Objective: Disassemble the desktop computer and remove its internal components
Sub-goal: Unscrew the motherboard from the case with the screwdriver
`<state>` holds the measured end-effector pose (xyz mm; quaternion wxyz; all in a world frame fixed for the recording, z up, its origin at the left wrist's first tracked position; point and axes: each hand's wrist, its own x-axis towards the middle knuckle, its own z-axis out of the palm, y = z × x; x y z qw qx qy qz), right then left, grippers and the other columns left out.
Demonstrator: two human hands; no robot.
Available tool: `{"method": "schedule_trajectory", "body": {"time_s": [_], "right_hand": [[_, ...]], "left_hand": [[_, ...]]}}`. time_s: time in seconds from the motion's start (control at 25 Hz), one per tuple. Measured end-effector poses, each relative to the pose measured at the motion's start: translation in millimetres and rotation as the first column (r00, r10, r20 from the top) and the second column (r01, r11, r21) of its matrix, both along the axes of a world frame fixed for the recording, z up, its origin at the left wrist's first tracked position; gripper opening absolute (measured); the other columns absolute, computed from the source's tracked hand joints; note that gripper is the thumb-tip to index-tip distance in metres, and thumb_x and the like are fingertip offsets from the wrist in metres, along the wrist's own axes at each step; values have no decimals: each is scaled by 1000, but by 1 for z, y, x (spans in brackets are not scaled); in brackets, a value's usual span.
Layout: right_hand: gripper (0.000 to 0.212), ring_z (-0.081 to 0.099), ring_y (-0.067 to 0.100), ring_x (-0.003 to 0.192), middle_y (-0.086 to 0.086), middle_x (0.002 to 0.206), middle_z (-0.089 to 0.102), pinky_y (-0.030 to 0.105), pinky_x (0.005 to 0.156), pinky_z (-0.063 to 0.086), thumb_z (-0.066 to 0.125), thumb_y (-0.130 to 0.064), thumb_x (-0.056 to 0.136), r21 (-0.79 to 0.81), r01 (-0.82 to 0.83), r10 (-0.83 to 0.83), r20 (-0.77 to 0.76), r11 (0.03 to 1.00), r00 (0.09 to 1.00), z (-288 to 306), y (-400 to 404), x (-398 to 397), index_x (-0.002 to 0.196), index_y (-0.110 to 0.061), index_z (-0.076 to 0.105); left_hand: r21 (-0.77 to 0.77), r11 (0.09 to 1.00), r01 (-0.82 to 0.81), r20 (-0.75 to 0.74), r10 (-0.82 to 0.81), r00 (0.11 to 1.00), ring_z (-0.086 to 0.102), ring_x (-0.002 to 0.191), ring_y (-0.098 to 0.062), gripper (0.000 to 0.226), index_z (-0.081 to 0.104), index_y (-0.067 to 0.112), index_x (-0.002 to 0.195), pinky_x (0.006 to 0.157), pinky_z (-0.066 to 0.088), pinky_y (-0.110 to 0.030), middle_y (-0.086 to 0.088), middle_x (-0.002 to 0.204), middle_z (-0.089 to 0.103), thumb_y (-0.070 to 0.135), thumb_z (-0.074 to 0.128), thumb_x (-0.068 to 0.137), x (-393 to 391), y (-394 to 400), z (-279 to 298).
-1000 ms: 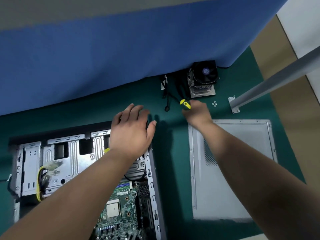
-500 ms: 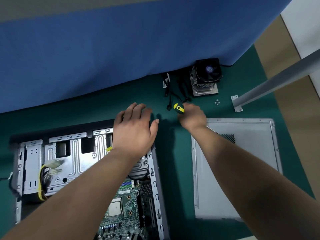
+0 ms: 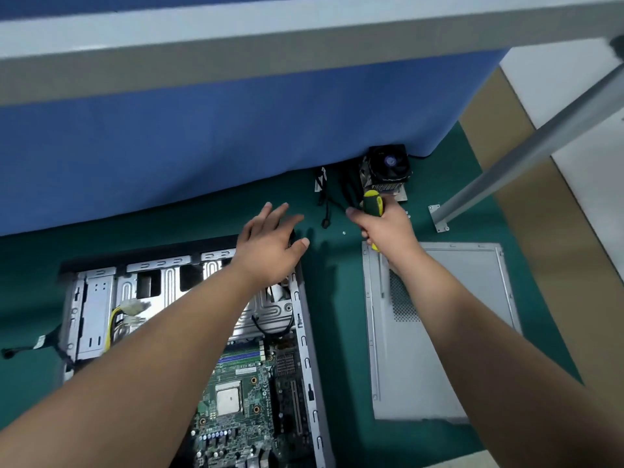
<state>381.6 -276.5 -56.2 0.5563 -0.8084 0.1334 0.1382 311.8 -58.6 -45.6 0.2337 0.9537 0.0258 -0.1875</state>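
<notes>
A repair workbench: green mat (image 3: 202, 217), blue partition (image 3: 202, 130) at the far edge, opened computer case (image 3: 304, 332), its side panel (image 3: 439, 349) and removed cooler fan (image 3: 388, 163).

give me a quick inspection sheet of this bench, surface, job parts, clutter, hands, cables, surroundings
surface: green mat.
job's things: open computer case with motherboard exposed; side panel flat beside it; cooler fan at the far edge.
clutter: small screw loose on the mat.
grippers: left hand open over the case's far corner; right hand grips a screwdriver.
cables: yellow wire bundle in the case; black cable on the mat.
surroundings: blue cloth; grey metal bar.
</notes>
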Motion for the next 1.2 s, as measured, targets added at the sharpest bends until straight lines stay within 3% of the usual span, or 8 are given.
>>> {"method": "schedule_trajectory", "body": {"time_s": [0.16, 0.32, 0.48, 0.64, 0.76, 0.88, 1.08, 1.2], "right_hand": [[19, 45, 15, 55, 4, 74, 51, 27, 50, 38, 63, -11, 97, 654, 129, -101, -80, 745, 992, 62, 12, -58, 104, -18, 47], [10, 58, 20, 68, 4, 82, 59, 33, 62, 50, 63, -17, 100, 772, 147, -115, -96, 618, 989, 89, 45, -122, 106, -19, 54], [29, 74, 25, 83, -1, 94, 69, 51, 82, 60, 71, -41, 92, 118, -62, 52, 90, 991, 995, 80, 66, -173, 113, -31, 54], [55, 74, 15, 59, -3, 90, 70, 29, 60, 60, 80, -34, 86, -19, -192, 193, 62, 981, 979, 70, 86, -218, 120, -49, 38], [52, 69, 5, 61, -7, 85, 67, 19, 53, 51, 78, -32, 88, -168, -242, 266, 135, 956, 955, 60, 94, -229, 113, -49, 36], [53, 62, 6, 67, -11, 84, 64, 26, 58, 50, 74, -33, 91, -338, -230, 318, 230, 912, 920, 55, 90, -231, 119, -47, 31], [51, 63, 17, 71, -2, 91, 65, 37, 61, 51, 69, -34, 96, -487, -276, 448, 280, 828, 849, 26, 86, -245, 130, -35, 30], [49, 61, 23, 85, 2, 100, 64, 36, 72, 51, 68, -35, 97, -593, -242, 510, 338, 768, 791, 7, 84, -254, 132, -29, 34]], "left_hand": [[-432, 902, -16, 235, 129, 963, 42, 139, -16, 44, 56, 23, 142, 114, 30, -25, 0, 144, 56, 42, 50, 103, -58, -24, 35], [-666, 744, -63, -14, 72, 997, 70, 84, -4, 21, 61, 32, 124, 76, 55, -22, 11, 92, 74, 36, 52, 106, -144, -35, 52], [-465, 885, -12, 76, 53, 996, 68, 68, -15, 12, 57, 26, 114, 70, 58, -40, 6, 79, 70, 23, 47, 108, -189, 13, 38], [-384, 923, 16, 48, 3, 999, 69, 76, -20, 10, 55, 25, 113, 74, 57, -43, 4, 86, 71, 29, 47, 109, -220, 50, 20], [-276, 961, 23, 159, 23, 987, 63, 108, -17, 22, 61, 27, 126, 95, 52, -35, 6, 115, 69, 29, 55, 105, -244, 75, 4], [7, 1000, 0, 401, -2, 916, 50, 136, -23, 39, 60, 21, 137, 115, 43, -48, 0, 141, 59, 24, 61, 99, -257, 117, -9], [272, 962, -25, 287, -56, 956, 0, 160, -18, 62, 20, 36, 163, 129, 6, -48, 5, 171, 12, 53, 33, 104, -265, 153, -23], [287, 957, -43, 283, -42, 958, 2, 159, -14, 63, 17, 38, 163, 129, 6, -47, 8, 171, 13, 53, 27, 103, -265, 150, -25]]}}
